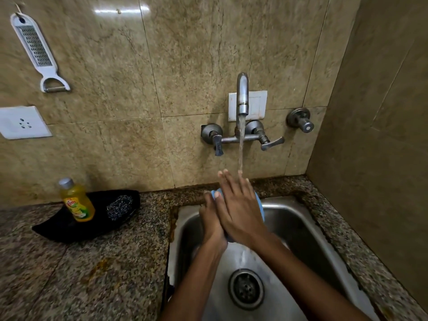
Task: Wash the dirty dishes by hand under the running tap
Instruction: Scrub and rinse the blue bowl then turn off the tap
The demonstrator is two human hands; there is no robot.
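one dish is in play at this moment: a blue plate, held on edge over the far part of the sink and mostly hidden between the two hands. the left hand grips it from the left side, its fingers curled over the far rim. the right hand lies flat on the plate's face, fingers straight and spread, holding nothing, only pressing or rubbing. the stream from the tap falls onto the right fingertips and runs down toward the drain.

as for progress, this looks like the middle of rinsing this one plate by bare hand. no suds show on it, but too little of its surface is visible to say whether it is clean. no other dishes, dirty or washed, appear in the sink or on the counter, so how many are left cannot be told.

to the left on the counter a yellow soap bottle stands upright with its cap on, on a black tray, and a scrubber lies just beside it, untouched. the water needs shutting off at the end.
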